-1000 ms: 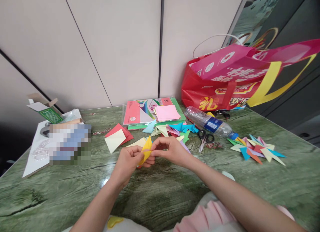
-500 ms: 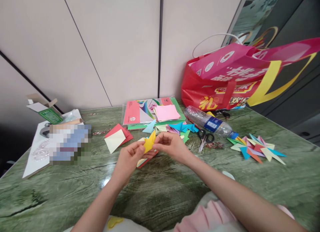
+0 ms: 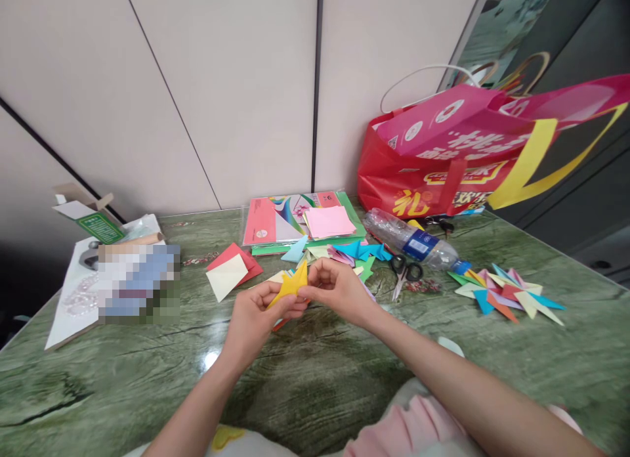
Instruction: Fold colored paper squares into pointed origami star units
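A folded yellow origami piece (image 3: 291, 283) is held between my two hands, a little above the table, with one point sticking up. My left hand (image 3: 260, 309) pinches it from the left, thumb in front. On its right side, my right hand (image 3: 337, 289) grips the lower edge between thumb and fingertips. Partly hidden behind the hands lie more folded papers. Left of them rest a cream paper square (image 3: 226, 278) and a red paper (image 3: 249, 263). Blue folded pieces (image 3: 361, 249) lie just beyond my right hand.
Black-handled scissors (image 3: 404, 273) and a plastic bottle (image 3: 416, 240) lie right of my hands. Farther right is a pile of colourful folded papers (image 3: 509, 293). A red bag (image 3: 433, 161) stands behind. Pink paper squares (image 3: 329, 221) top a paper pack (image 3: 260, 222). At left sits an opened box (image 3: 93, 220).
The yellow origami piece has been turned in my fingers and shows more of its width. My right hand has shifted slightly along its lower edge.
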Motion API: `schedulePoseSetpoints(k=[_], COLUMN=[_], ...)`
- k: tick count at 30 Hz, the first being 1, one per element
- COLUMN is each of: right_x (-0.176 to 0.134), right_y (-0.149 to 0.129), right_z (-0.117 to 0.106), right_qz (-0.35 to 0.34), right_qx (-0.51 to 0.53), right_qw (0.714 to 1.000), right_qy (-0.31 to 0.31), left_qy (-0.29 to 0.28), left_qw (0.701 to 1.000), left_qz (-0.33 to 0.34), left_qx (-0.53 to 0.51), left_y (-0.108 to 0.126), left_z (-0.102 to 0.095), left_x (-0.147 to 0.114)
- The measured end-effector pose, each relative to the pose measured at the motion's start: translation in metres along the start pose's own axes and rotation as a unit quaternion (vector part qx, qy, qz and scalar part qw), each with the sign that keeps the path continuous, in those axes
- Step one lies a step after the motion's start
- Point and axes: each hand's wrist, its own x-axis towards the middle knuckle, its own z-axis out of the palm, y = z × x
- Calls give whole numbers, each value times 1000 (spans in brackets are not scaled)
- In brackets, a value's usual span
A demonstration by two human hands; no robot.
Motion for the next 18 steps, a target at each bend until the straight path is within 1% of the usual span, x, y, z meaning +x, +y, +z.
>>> schedulePoseSetpoints(k=[6,11,16,18], right_x=[-1,-1,0,0], right_y=[-1,3,3,1], right_z=[1,2,1,0], right_qz=[-5,6,37,44], right_qx=[0,4,40,36], right_qw=[1000,1000,999,998], right_qy=[-15,-19,3,-7], left_qy=[-1,-9,-28,-38], left_qw=[999,999,999,998], left_qz=[-10,-24,-19,-16], left_qx=[-32,-28,-31,-38], left_y=[-2,-2,-1,-2], left_z=[-2,-1,1,2], left_x=[1,0,-1,-1])
